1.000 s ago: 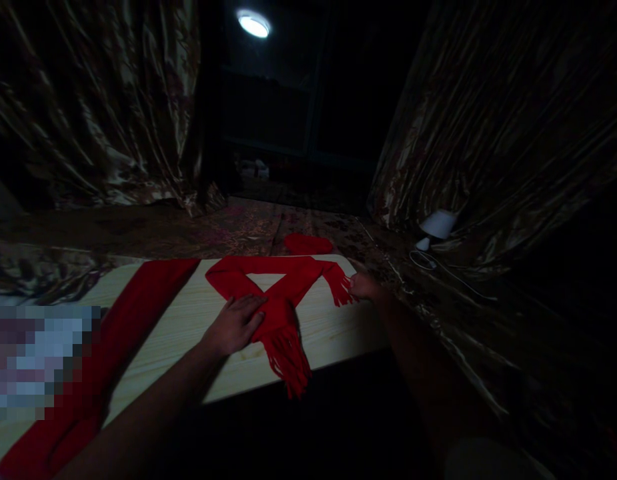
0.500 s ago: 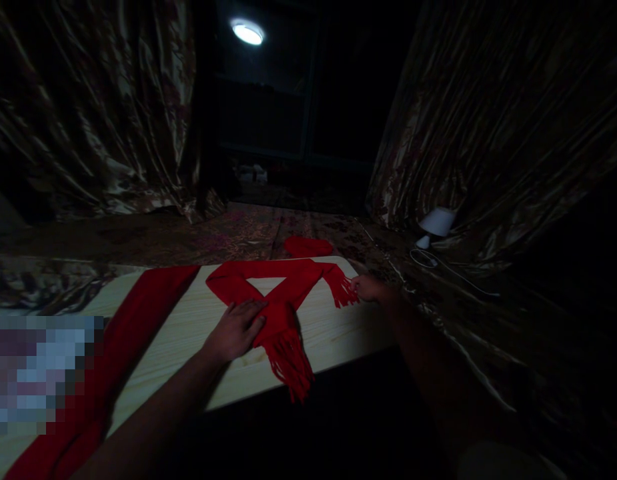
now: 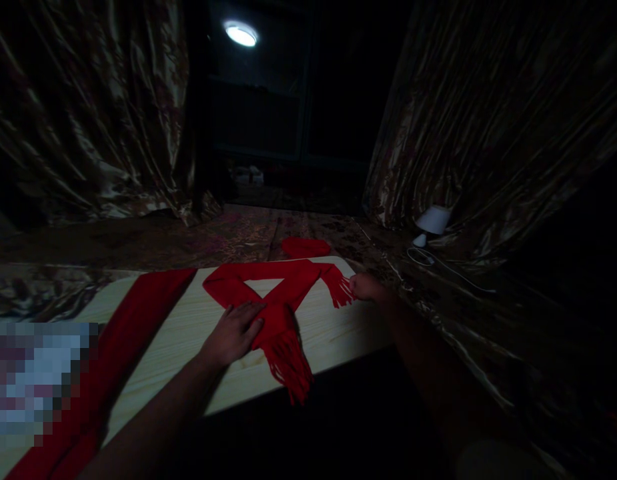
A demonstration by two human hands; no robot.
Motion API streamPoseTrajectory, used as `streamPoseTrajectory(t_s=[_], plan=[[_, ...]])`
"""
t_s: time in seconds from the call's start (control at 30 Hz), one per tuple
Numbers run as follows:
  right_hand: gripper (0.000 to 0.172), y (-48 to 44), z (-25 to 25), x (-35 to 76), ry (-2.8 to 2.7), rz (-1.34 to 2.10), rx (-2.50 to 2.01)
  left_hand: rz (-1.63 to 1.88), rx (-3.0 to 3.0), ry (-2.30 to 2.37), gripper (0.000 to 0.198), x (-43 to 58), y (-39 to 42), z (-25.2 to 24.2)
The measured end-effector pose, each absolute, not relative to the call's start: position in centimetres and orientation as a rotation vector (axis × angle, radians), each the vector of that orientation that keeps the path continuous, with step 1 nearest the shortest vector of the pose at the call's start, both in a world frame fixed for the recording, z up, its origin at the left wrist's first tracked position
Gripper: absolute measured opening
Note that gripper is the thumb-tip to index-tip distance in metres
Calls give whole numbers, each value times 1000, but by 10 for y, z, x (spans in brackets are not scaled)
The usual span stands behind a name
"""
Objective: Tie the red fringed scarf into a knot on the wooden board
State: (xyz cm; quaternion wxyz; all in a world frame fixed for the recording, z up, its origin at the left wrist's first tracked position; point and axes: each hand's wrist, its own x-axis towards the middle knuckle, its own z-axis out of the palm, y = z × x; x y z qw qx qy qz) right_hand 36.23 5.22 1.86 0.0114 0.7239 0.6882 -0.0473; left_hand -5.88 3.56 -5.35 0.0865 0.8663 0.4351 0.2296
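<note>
A red fringed scarf (image 3: pixel 293 283) lies on a pale wood-grain table (image 3: pixel 338 343), folded into a loop whose ends cross. One fringed end hangs over the near edge, and the other points toward the right side. My left hand (image 3: pixel 235 333) rests flat, fingers stretched, at the left of the crossing and touches the cloth. At the right end, my right hand (image 3: pixel 367 287) has its fingers closed on the fringe; the fingertips are partly hidden in shadow.
A wide red cloth strip (image 3: pixel 138 323) crosses the table's left part, beside a blurred-out patch (image 3: pixel 33 380). Beyond the far edge sits a red bundle (image 3: pixel 306 247) on patterned fabric. A small white lamp (image 3: pixel 433 219) with a cord stands at right. Curtains (image 3: pixel 113 107) hang behind.
The view has turned slightly to the right. Both hands and the scarf keep their places on the table.
</note>
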Motion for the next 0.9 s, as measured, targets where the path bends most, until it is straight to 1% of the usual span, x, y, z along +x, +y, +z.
streamPoseTrajectory(t_s=[0.17,0.23,0.37,0.47,0.57,0.67,0.77,0.9], plan=[[22,45,21,357,2063,0,2537,712,2572,1273,53,-58,36,-54],[22,39,17,342,2089,63,2580,724,2563,1258,53,-58,36,-54],[23,23,-2,291,2339,119,2545,777,2519,1234,52,-61,36,-52],[20,10,-20,252,2569,59,2461,930,2463,1253,53,-65,34,-49],[17,2,-34,230,2671,37,2423,1062,2375,1307,52,-66,31,-44],[17,-1,-41,226,2689,60,2448,1088,2325,1351,50,-67,30,-43],[16,1,-44,229,2678,51,2458,1119,2278,1539,45,-71,32,-44],[16,4,-47,231,2672,87,2484,1078,2161,1993,40,-81,39,-47]])
